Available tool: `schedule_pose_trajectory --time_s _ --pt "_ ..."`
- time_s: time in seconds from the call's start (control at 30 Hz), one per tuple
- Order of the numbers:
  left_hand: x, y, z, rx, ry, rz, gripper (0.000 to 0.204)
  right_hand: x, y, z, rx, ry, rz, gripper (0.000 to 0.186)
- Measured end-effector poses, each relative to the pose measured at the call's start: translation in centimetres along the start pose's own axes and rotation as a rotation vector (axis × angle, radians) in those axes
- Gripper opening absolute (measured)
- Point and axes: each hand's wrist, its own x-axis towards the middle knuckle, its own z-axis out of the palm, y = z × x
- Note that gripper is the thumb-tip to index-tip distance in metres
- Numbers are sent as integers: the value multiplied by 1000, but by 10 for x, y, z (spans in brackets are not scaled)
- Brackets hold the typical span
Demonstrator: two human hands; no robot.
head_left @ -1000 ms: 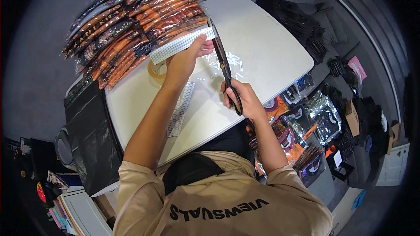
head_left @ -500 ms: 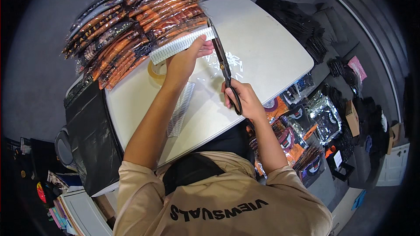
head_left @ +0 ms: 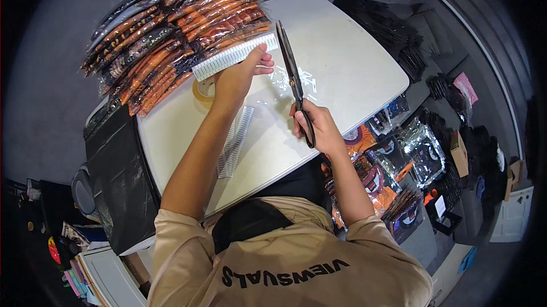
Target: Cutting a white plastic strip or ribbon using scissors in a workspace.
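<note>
My left hand point(head_left: 242, 76) pinches a white strip of small printed labels point(head_left: 233, 56), held out over the far part of the table. In my right hand point(head_left: 319, 127) is a pair of black-handled scissors point(head_left: 293, 70), blades pointing away from me and brought together. Their tips are just beside the strip's right end, with a narrow gap. Below the blades lies a scatter of small cut white labels point(head_left: 295, 81). A second printed label sheet point(head_left: 236, 144) lies by my left forearm. Partly behind my left wrist sits a roll of tape point(head_left: 200, 93).
Piles of bagged orange and black garments point(head_left: 188, 28) cover the far left of the white table point(head_left: 342, 39). A black plastic-covered stack point(head_left: 117, 176) stands at the left edge. More bagged garments point(head_left: 382, 176) and black bundles point(head_left: 387, 33) lie to the right.
The scissor blades have closed and shifted slightly right, away from the strip's end. My left hand and the strip have moved a little to the left.
</note>
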Motion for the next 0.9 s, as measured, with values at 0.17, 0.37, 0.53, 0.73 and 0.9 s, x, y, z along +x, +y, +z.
schedule_pose_trajectory --time_s 0.17,0.37,0.53,0.73,0.9 --pt "-1 1 2 -6 23 -14 25 1 1 -3 5 -8 17 28" --pt "6 1 -5 19 17 -9 23 0 1 -2 15 -14 27 30" --pt "5 4 -4 1 -2 1 23 -1 5 -2 48 -42 -95 31" --pt "1 7 1 5 -28 0 24 -1 3 -3 25 -60 -91 30" --pt "2 2 -1 9 -50 4 26 -1 3 -3 37 -80 -86 29"
